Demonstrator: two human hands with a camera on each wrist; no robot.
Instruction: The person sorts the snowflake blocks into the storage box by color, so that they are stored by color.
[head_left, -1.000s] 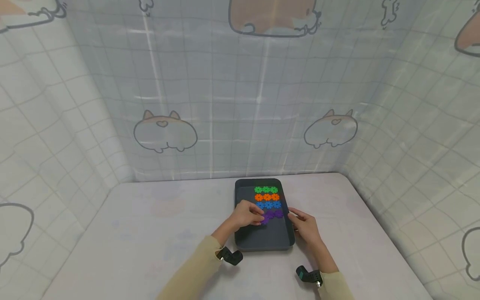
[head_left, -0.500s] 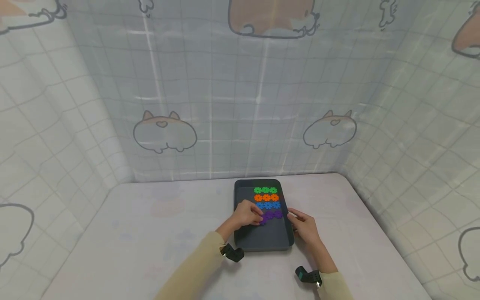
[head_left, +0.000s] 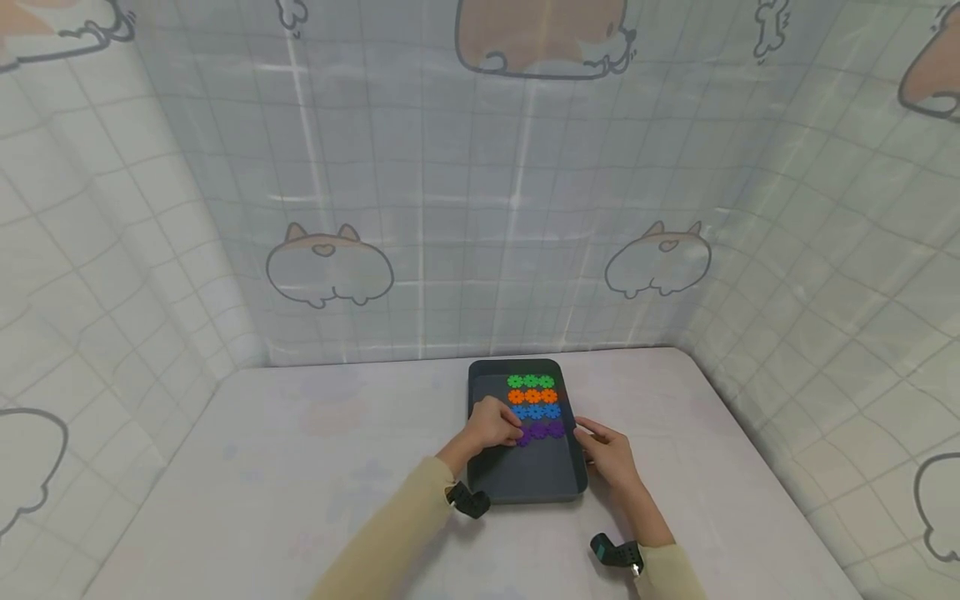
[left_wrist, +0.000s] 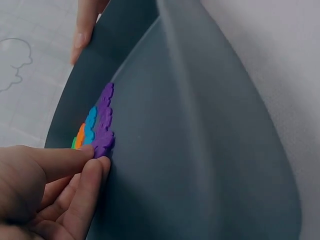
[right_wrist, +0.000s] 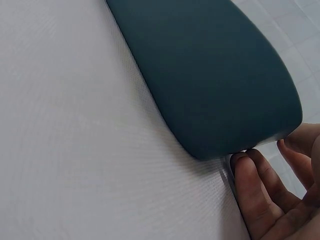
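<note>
My left hand [head_left: 491, 423] reaches over the left side of a dark grey tray [head_left: 525, 479] and pinches a purple flower-shaped plastic piece [left_wrist: 104, 145] between thumb and fingertips. This piece lies at the left end of a purple row, beside two more purple pieces [head_left: 547, 429]. Beyond them in the tray are rows of three similar pieces: blue [head_left: 536, 412], orange [head_left: 532, 397] and green [head_left: 531, 381]. At the tray's right wall, my right hand [head_left: 611, 457] holds the edge, index finger along the rim and other fingers low against the outside, partly hidden by the tray in the right wrist view.
The tray stands on a pale cloth-covered table [head_left: 322, 467], near its far edge. Grid-patterned curtains with cartoon dogs [head_left: 330, 262] enclose the back and both sides. Each wrist wears a black camera band [head_left: 467, 502].
My left hand has shifted slightly left and away from me, bringing the pinched purple piece closer into line with its row. The right hand stays at the tray's edge.
</note>
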